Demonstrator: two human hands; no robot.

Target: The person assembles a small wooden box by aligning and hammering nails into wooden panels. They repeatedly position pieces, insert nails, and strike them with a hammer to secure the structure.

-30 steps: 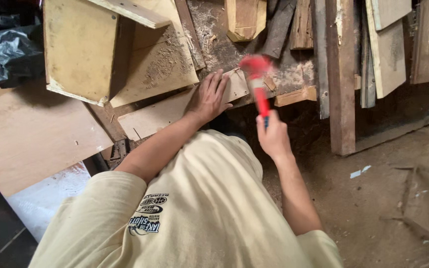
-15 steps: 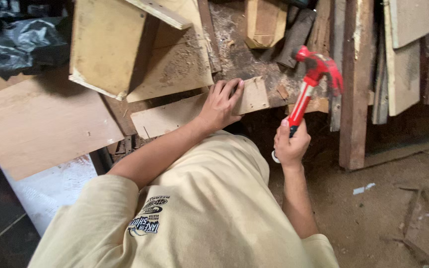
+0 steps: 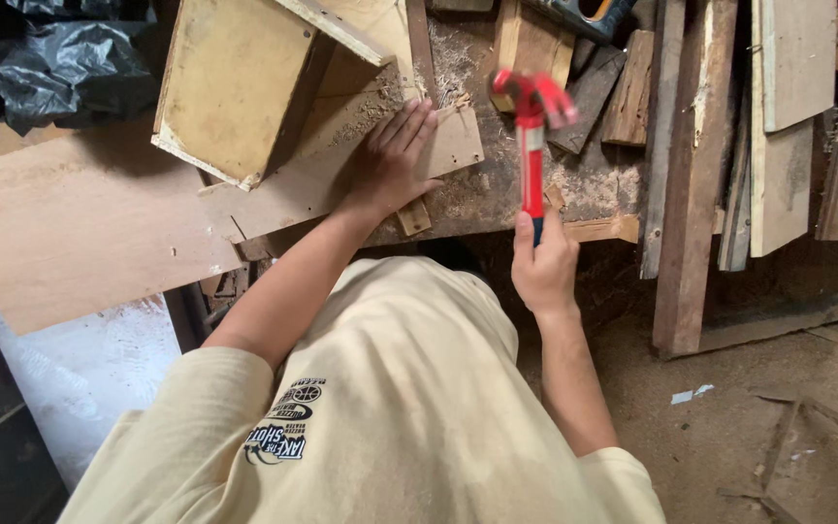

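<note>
The right hand [image 3: 543, 264] is gripping a red claw hammer [image 3: 532, 136] by the low end of its handle, fingers clenched around it, so the head is standing raised above the sawdust-strewn workbench [image 3: 497, 194]. Held that far from the head, the tool is probably feeling top-heavy: the metal head is carrying most of the weight, while the stiff handle looks smooth enough to slip in a loose fist. A firm hold near the butt, as here, seems the right place for it.

The left hand [image 3: 390, 155] is lying flat and open on a thin plywood piece [image 3: 283, 194], just left of the hammer, pressing it against the workbench rather than grasping it. That sheet looks light, rigid and splintery at its edges. A hollow wooden box [image 3: 235, 87] is resting farther left of the hammer, touching the plywood.
</note>
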